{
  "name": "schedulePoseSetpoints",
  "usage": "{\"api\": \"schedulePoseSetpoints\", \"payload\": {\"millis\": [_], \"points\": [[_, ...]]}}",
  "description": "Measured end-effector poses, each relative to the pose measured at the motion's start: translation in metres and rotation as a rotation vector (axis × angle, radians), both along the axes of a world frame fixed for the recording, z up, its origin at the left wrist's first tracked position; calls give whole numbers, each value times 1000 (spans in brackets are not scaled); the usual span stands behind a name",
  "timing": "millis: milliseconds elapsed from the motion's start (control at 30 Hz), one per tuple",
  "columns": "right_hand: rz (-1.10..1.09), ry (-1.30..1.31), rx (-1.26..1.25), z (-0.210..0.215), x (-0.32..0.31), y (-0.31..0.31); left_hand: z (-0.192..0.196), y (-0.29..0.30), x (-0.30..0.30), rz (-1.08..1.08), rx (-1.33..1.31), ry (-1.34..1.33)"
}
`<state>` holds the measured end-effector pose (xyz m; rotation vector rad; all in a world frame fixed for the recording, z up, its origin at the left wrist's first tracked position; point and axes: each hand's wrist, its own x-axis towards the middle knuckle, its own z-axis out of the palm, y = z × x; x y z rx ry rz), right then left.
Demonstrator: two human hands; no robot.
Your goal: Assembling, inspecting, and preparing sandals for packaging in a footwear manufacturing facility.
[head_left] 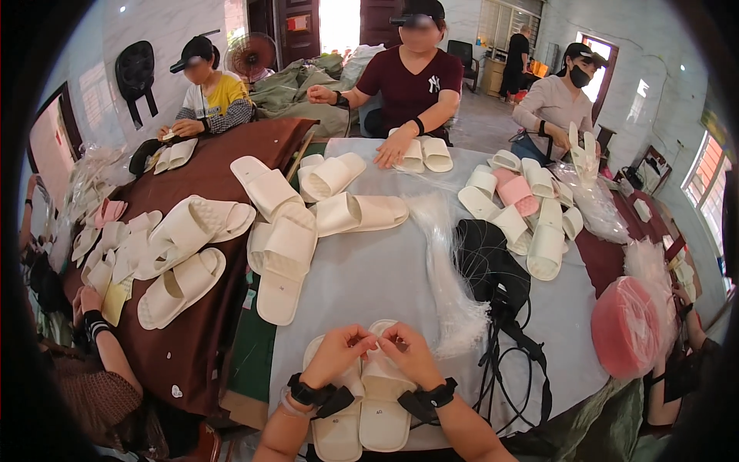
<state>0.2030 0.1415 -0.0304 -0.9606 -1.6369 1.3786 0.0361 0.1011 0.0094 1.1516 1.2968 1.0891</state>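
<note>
Cream slippers (pixel 384 428) lay side by side on the grey sheet (pixel 362 281) beneath the two hands, which hid part of their broad bands and far ends. Left hand (pixel 336 357) and right hand (pixel 410 356) had fingers curled, tips pinched close together (whether they gripped anything thin, I couldn't tell). Both soles looked smooth, with a small dark mark near each heel. Rightward, clear plastic (pixel 645 266) wrapped a pink roll (pixel 618 329).

Beneath the fingers (pixel 356 337), a slipper pair (pixel 385 426) lies on the worktop (pixel 369 269); strands (pixel 449 281) lie ahead-right, a slipper heap (pixel 291 240) ahead-left.
</note>
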Motion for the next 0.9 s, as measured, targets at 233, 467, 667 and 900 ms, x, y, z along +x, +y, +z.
{"api": "schedulePoseSetpoints", "payload": {"millis": [233,467,667,900], "points": [[8,-26,72,-1,1,0,-1,0,-1,13,18,-52],[-6,8,49,1,0,-1,-2,-1,1,19,-26,15],[-3,5,64,2,-1,-1,-2,-2,-1,-78,-62,-27],[-30,33,1,0,-1,-2,4,-2,-1,59,-14,-57]]}}
